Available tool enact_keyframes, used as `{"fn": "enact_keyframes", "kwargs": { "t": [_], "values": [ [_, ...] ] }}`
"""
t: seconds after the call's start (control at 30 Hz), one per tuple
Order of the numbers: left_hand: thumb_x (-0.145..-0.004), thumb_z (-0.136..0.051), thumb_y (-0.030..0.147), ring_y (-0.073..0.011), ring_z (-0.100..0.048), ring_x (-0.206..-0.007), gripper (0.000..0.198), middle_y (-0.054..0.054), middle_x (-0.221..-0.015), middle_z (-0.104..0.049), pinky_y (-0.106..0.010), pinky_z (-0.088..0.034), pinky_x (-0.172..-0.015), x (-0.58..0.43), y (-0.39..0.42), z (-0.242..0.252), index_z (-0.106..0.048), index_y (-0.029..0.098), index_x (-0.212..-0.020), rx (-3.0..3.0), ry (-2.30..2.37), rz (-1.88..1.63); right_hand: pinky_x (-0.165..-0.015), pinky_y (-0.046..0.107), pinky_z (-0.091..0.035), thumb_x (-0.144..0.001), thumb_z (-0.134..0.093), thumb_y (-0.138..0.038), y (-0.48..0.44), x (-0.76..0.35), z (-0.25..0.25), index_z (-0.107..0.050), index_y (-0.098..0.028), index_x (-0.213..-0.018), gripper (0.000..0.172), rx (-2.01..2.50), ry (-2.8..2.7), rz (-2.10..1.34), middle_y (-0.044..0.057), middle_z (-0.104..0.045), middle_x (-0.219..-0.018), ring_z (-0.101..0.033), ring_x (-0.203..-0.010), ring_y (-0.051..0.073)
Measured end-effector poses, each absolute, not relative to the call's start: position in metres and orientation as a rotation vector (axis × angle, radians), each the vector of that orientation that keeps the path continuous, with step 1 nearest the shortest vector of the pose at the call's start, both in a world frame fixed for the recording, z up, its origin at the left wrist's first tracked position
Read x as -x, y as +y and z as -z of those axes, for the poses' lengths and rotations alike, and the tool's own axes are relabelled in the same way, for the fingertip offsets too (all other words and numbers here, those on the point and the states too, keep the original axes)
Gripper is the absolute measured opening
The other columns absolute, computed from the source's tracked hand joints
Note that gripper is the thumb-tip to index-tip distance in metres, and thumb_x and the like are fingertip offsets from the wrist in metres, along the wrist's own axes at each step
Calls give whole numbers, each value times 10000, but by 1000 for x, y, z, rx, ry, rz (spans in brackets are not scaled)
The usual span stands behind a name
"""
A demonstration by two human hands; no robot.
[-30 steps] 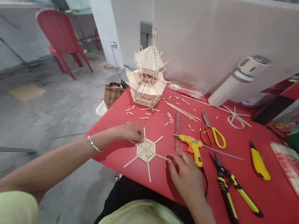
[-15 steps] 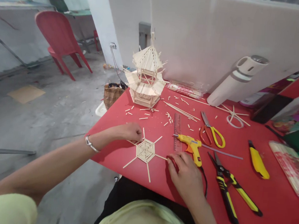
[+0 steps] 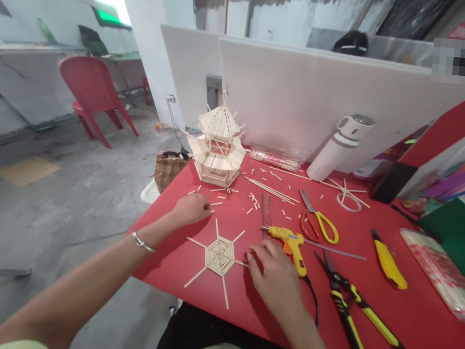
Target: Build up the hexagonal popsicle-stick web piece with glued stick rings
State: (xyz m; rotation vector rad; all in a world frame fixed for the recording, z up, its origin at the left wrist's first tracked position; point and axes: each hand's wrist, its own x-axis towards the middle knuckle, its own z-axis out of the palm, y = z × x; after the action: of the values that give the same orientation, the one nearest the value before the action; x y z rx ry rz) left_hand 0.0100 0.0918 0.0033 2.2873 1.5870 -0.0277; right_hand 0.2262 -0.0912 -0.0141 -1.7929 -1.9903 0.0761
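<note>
A flat hexagonal web of wooden sticks (image 3: pixel 220 256) with long spokes lies on the red table. My right hand (image 3: pixel 276 273) rests beside it, thumb and bent fingers at the end of its right spoke. Above the web, my left hand (image 3: pixel 192 210) is low over the table, fingers pinched together by some short cut sticks (image 3: pixel 216 203); whether a piece is between the fingertips is hidden. Just past my right hand lies a yellow hot glue gun (image 3: pixel 291 242). A pagoda model made of sticks (image 3: pixel 219 149) stands at the table's far left corner.
Scissors (image 3: pixel 318 217), black-and-yellow shears (image 3: pixel 352 299), a yellow utility knife (image 3: pixel 390 259) and a clear ruler (image 3: pixel 267 210) lie on the right. A white thermos (image 3: pixel 336 151) stands at the back. Stick packs (image 3: pixel 439 268) lie at the right edge.
My left hand has left the web's upper-left spoke and moved away from me to the short sticks. My right hand stays at the right spoke. The camera has tilted up.
</note>
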Motion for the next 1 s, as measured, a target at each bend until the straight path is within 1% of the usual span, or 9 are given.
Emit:
{"fn": "enact_keyframes", "kwargs": {
  "t": [0.1,0.2,0.37,0.47,0.53,0.63,0.7,0.83,1.0],
  "values": [
    [-763,-606,296,-222,-635,-836,138,-83,-880,-723,-272,-415,-669,-18,103,2,-716,213,-752,-2358,1607,24,-799,300,-441,-951,-499,-248,-80,-227,10,-682,-225,-956,184,1791,-1983,-53,38,-654,-933,-611,-902,189],
    [-778,-600,285,-232,-647,-893,142,-88,-920,-731,-274,-429,-704,-26,115,7,-721,211,-770,-2393,1619,9,-787,288,-438,-937,-518,-242,-68,-230,5,-694,-230,-983,182,1783,-1974,-41,35,-667,-948,-616,-901,180],
    [-869,-522,303,-254,-651,-943,229,-125,-994,-729,-290,-428,-709,-33,132,6,-724,198,-893,-2415,1714,-55,-752,262,-426,-956,-502,-284,-32,-247,-8,-696,-258,-1035,211,1956,-2021,-69,28,-684,-1011,-631,-933,164],
    [-881,-531,329,-245,-646,-964,242,-112,-1073,-722,-277,-410,-693,-35,135,4,-718,225,-995,-2437,1706,-115,-711,258,-421,-958,-499,-301,4,-268,-16,-702,-273,-1025,216,2124,-2041,-84,30,-696,-1010,-643,-927,171],
    [-871,-549,336,-230,-643,-949,233,-85,-1046,-730,-268,-392,-679,-39,134,3,-724,247,-997,-2437,1662,-156,-722,266,-430,-956,-498,-285,31,-284,-19,-713,-255,-978,219,2193,-2035,-91,46,-704,-983,-651,-936,183],
    [-861,-545,345,-213,-639,-868,223,-60,-931,-740,-269,-365,-647,-48,132,2,-739,245,-907,-2407,1552,-214,-801,303,-466,-952,-527,-270,69,-306,-20,-714,-205,-979,199,2314,-2013,-119,90,-703,-1012,-652,-988,210],
    [-847,-544,344,-200,-626,-801,220,-50,-869,-733,-269,-354,-627,-55,133,1,-733,230,-848,-2366,1469,-247,-860,351,-498,-957,-560,-309,88,-316,-18,-683,-181,-1061,206,2394,-1990,-157,95,-680,-1088,-641,-1016,214],
    [-807,-561,306,-169,-599,-716,186,-33,-778,-707,-255,-351,-612,-66,138,2,-712,202,-781,-2277,1357,-268,-899,432,-539,-949,-599,-395,110,-331,-11,-576,-180,-1247,368,2528,-1926,-273,83,-597,-1251,-617,-1059,210],
    [-808,-561,340,-154,-574,-660,224,-22,-694,-674,-247,-358,-600,-81,142,6,-697,175,-738,-2209,1283,-309,-896,424,-539,-946,-605,-387,129,-345,-2,-574,-185,-1254,370,2627,-1851,-480,85,-593,-1258,-616,-1067,215]
  ]
}}
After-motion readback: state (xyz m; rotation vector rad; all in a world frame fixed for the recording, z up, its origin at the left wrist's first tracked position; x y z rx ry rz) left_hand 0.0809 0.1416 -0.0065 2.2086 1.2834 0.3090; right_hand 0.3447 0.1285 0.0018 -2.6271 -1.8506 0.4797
